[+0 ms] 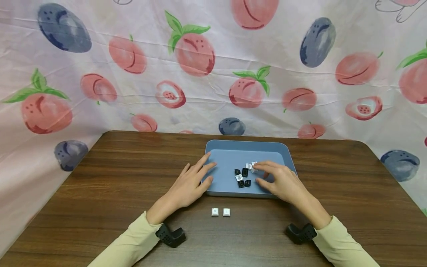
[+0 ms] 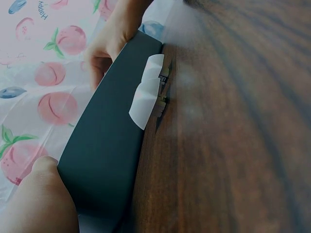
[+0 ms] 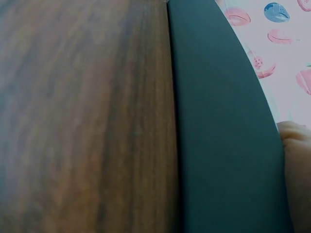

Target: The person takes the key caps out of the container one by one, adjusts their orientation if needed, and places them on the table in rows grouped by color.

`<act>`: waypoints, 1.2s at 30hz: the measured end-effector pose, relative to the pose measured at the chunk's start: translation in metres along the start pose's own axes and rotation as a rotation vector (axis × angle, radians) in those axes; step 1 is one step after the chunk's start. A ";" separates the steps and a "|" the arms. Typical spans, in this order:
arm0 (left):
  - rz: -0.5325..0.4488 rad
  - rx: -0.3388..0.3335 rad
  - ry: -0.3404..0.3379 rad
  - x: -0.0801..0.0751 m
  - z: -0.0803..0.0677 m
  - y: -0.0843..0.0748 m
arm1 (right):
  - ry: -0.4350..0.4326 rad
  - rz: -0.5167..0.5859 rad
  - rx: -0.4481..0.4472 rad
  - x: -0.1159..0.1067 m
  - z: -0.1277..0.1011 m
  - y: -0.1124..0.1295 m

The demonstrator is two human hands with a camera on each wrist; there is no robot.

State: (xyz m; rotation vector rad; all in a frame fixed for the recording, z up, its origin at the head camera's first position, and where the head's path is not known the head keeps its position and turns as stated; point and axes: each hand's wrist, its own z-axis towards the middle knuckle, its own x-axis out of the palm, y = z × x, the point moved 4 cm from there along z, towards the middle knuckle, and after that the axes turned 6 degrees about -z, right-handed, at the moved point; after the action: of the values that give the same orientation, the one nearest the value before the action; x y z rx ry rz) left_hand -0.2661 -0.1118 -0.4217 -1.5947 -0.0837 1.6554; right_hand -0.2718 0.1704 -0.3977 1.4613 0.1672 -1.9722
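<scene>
The left hand (image 1: 188, 185) has its fingers well spread and almost straight, and nothing is held in them. They reach over the left rim of the blue tray (image 1: 221, 181); whether they touch it, I cannot tell.

The right hand (image 1: 287, 181) is above the right part of the tray, with fingers softly bent and a clear gap between forefinger and thumb. No key shows in this gap. Just beside the forefinger tip lie white keys (image 1: 248, 166); contact with them I cannot tell. Farther left from these fingertips, inside the tray, are black keys (image 1: 245, 172) with one more white key among them.

Nearer to the person than the left fingers, two white keys (image 1: 226, 212) stand side by side, slightly apart, on the wooden table (image 1: 133, 178).
</scene>
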 end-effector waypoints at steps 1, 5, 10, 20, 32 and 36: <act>-0.002 -0.005 0.002 0.000 0.000 0.000 | 0.003 0.002 0.005 0.000 0.000 -0.001; -0.003 -0.009 0.000 0.001 0.002 0.000 | 0.015 0.021 0.016 0.002 0.001 -0.004; -0.004 -0.010 0.011 0.001 0.004 0.002 | 0.036 0.026 0.037 0.003 0.002 -0.004; -0.001 -0.005 0.011 -0.002 0.009 0.007 | 0.040 -0.008 0.112 0.003 0.007 -0.004; 0.001 0.002 0.000 0.000 0.010 0.008 | -0.010 0.027 0.156 0.003 0.005 -0.009; 0.005 0.003 -0.002 0.000 0.010 0.009 | -0.014 0.047 0.183 0.001 0.004 -0.010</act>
State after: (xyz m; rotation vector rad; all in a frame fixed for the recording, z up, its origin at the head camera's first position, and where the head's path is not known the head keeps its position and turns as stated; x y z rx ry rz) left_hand -0.2790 -0.1127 -0.4246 -1.5926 -0.0781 1.6602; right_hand -0.2812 0.1752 -0.4000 1.5511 -0.0551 -2.0025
